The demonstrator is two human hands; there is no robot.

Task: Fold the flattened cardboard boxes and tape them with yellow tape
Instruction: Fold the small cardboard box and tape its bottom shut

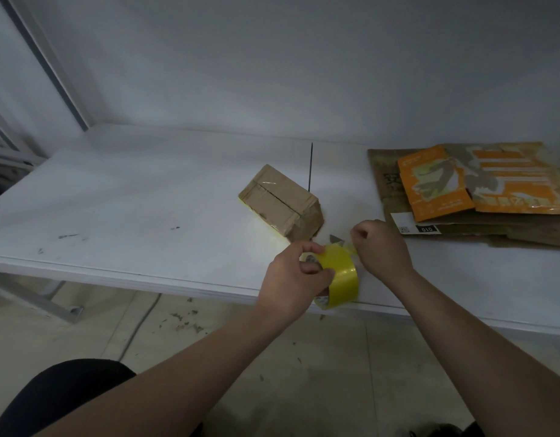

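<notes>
My left hand point(293, 279) grips a roll of yellow tape point(340, 275) over the front edge of the white table point(130, 216), fingers through its core. My right hand point(381, 249) is closed at the roll's upper right, pinching the loose tape end point(349, 247). Behind the hands a small folded brown cardboard box point(283, 205) lies on the table, with clear tape on top and yellow tape along its bottom edges. Flattened cardboard boxes point(480, 193), brown and orange printed, are piled at the right.
A thin dark rod point(310, 167) stands upright just behind the folded box. A white wall runs along the back of the table. Below the front edge I see a tiled floor, a cable and a metal table leg at left.
</notes>
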